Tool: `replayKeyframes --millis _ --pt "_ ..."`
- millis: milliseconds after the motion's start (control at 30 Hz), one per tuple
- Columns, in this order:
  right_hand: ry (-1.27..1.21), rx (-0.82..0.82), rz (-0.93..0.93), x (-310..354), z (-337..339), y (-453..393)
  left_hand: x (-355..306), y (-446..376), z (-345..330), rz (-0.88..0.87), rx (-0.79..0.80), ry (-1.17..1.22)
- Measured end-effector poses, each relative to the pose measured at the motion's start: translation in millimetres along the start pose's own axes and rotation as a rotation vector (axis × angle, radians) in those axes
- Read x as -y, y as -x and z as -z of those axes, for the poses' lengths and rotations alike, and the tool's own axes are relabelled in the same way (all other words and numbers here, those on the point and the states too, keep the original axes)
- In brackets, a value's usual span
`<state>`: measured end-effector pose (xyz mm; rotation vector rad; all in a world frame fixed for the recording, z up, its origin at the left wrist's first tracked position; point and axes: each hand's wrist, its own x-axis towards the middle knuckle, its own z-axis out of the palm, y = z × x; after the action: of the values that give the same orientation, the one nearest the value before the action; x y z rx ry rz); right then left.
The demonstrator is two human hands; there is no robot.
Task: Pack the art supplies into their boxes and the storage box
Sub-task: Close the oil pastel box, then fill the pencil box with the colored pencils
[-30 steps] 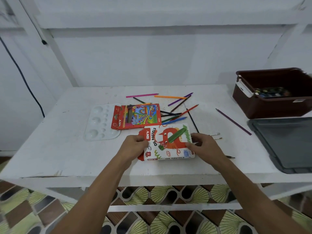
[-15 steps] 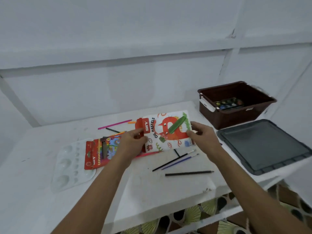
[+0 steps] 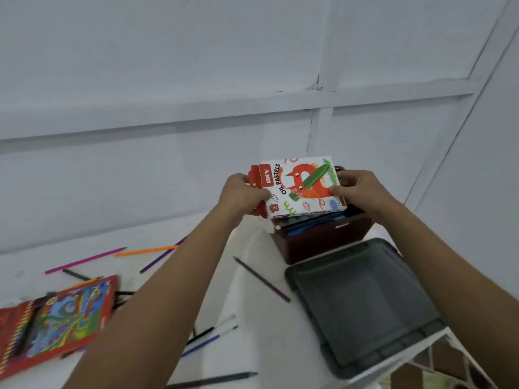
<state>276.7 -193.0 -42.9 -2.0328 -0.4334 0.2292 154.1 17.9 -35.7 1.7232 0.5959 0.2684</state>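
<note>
**Pastel box held above the storage box**

Nearest me, loose pencils lie on the counter. Beyond, my left hand and right hand grip opposite ends of the oil pastels box, long axis between them, storage box directly beneath.

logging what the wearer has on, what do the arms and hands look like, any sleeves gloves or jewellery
Both forearms are bare as far as the frame shows, with no sleeves in view. The left hand and right hand wear no gloves, and no rings, watch or bracelets are visible. No markings show.
</note>
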Motion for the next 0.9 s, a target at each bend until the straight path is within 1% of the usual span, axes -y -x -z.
replayKeyframes --millis 133,233,300,433,500,533,600,667,767,900 --pt "-0.009 0.011 -0.015 -21 23 -42 -11 -39 -43 0.046 -0.025 -0.022" --pt "0.054 0.035 -0.058 -39 29 -68 -6 -59 -65 0.069 -0.025 -0.094" --pt "0.174 0.101 -0.084 -51 29 -83 1 -68 -75 0.079 0.005 -0.218" --pt "0.455 0.296 -0.112 -70 23 -101 6 -84 -93 0.107 0.097 -0.572" --pt "0.554 0.320 -0.116 -78 19 -106 6 -87 -101 0.171 0.159 -0.709" --pt "0.596 0.325 -0.120 -82 18 -109 7 -88 -105 0.230 0.199 -0.744" --pt "0.662 0.352 -0.132 -88 15 -112 10 -90 -111 0.353 0.269 -0.760" --pt "0.710 0.392 -0.134 -90 15 -112 12 -91 -114 0.402 0.295 -0.793" --pt "0.749 0.412 -0.126 -90 17 -112 13 -95 -116 0.397 0.297 -0.876" --pt "0.727 0.427 -0.121 -89 24 -113 15 -100 -117 0.402 0.303 -0.912"
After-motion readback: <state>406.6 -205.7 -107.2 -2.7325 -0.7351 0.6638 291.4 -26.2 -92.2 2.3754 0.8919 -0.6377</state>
